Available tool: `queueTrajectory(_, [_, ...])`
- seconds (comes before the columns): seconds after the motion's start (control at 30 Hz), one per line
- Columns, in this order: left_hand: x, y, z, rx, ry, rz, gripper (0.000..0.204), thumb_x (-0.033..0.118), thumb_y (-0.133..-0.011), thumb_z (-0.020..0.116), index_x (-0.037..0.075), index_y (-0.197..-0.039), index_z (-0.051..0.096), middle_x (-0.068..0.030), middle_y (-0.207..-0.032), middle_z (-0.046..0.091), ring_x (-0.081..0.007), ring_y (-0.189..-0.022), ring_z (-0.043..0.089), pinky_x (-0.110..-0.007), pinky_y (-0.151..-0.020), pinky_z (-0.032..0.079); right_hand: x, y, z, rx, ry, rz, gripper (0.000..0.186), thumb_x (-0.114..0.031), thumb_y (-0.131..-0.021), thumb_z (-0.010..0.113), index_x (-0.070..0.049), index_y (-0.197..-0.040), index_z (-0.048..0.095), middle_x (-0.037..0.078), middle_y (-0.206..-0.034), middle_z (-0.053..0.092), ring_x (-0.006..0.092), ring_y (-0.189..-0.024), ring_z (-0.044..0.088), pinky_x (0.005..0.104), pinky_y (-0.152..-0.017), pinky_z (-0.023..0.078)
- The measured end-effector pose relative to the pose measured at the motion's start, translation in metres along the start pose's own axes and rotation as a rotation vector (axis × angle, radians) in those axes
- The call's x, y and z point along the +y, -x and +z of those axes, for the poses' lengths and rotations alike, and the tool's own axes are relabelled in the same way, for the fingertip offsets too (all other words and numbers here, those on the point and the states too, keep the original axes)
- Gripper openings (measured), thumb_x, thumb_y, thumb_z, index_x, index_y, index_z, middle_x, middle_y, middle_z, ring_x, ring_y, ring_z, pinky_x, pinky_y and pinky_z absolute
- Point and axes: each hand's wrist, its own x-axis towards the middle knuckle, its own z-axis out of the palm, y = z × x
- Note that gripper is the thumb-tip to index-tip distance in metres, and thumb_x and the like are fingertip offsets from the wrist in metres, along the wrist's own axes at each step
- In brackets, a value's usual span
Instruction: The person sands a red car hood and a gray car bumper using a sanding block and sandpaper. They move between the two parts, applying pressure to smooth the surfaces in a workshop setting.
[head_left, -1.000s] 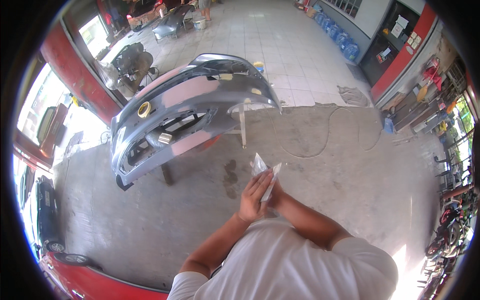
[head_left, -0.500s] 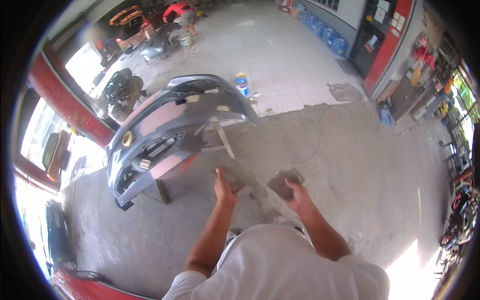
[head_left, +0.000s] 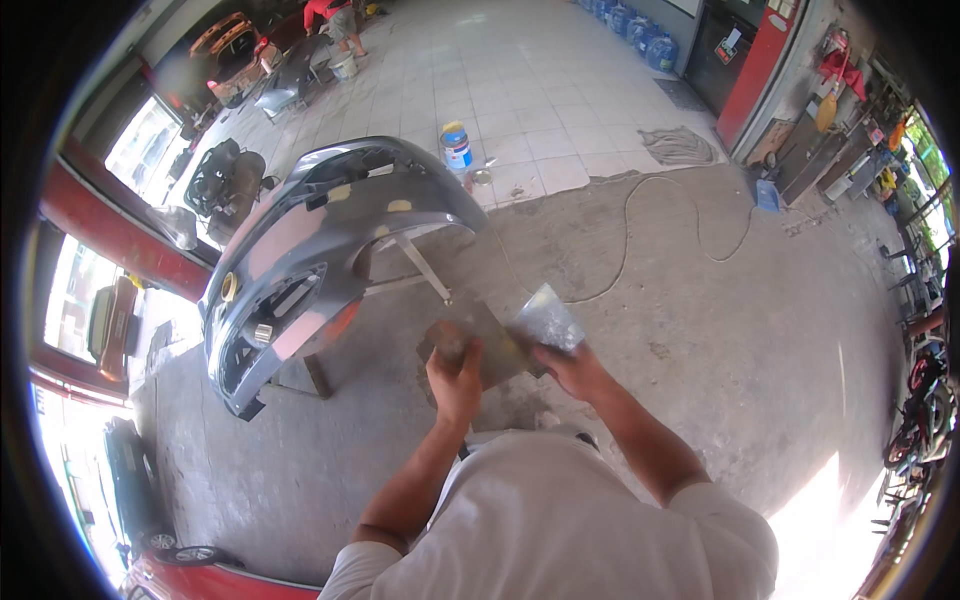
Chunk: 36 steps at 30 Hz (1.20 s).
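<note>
Turned since half a second ago, the square plate (head_left: 552,318) in the right hand's (head_left: 577,372) grip shows a pale, shiny face instead of a dark one, and it has come nearer the dark flat plate (head_left: 495,350) that the left hand (head_left: 457,385) grips, its fingers blurred, both plates in front and to the right of the grey bumper (head_left: 330,228). Just beyond the bumper's right end stands a tub (head_left: 456,150) with a blue printed label; farther right, a small sign (head_left: 727,48) hangs on a door, its lettering too small to read.
</note>
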Motion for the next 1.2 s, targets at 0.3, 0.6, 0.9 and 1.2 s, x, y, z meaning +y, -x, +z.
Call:
queueTrajectory(0.3, [0.020,-0.024,-0.025,0.035,-0.104,0.237,0.017,0.008,-0.093,0.070,-0.004,-0.104,0.067,-0.0070,-0.097,0.072,-0.0122,-0.086,0.064,-0.029,-0.076,0.051,-0.035,-0.003,0.039,-0.292,0.496,-0.119,0.051,-0.010,-0.093,0.065,-0.003,-0.142,0.050,0.013,-0.114,0.068,0.0208,-0.103,0.064,0.0342,-0.091,0.050])
queueTrajectory(0.6, [0.107,-0.067,-0.067,0.307,0.299,0.178,0.027,0.015,-0.095,0.072,-0.004,-0.112,0.063,-0.0045,-0.097,0.068,-0.0142,-0.084,0.065,-0.028,-0.075,0.053,-0.008,-0.036,0.080,0.004,0.982,-0.033,0.036,-0.019,-0.095,0.058,-0.001,-0.125,0.063,0.027,-0.105,0.071,0.0386,-0.096,0.071,0.0441,-0.084,0.057])
queueTrajectory(0.9, [0.047,-0.063,-0.069,0.169,0.645,0.245,0.045,0.022,-0.101,0.064,0.004,-0.139,0.047,-0.0063,-0.137,0.054,-0.0210,-0.120,0.055,-0.039,-0.101,0.048,-0.072,-0.025,0.136,0.240,-0.565,0.017,0.045,-0.013,-0.087,0.079,-0.002,-0.124,0.057,0.010,-0.114,0.068,0.0220,-0.103,0.068,0.0410,-0.086,0.059])
queueTrajectory(1.2, [0.014,-0.031,-0.047,-0.071,0.083,0.541,0.035,0.003,-0.098,0.061,-0.006,-0.131,0.053,-0.0137,-0.125,0.063,-0.0188,-0.112,0.060,-0.032,-0.092,0.048,-0.059,-0.021,0.157,0.485,-0.684,-0.191,0.047,-0.006,-0.088,0.076,-0.001,-0.125,0.048,0.013,-0.115,0.065,0.0223,-0.101,0.068,0.0364,-0.081,0.061])
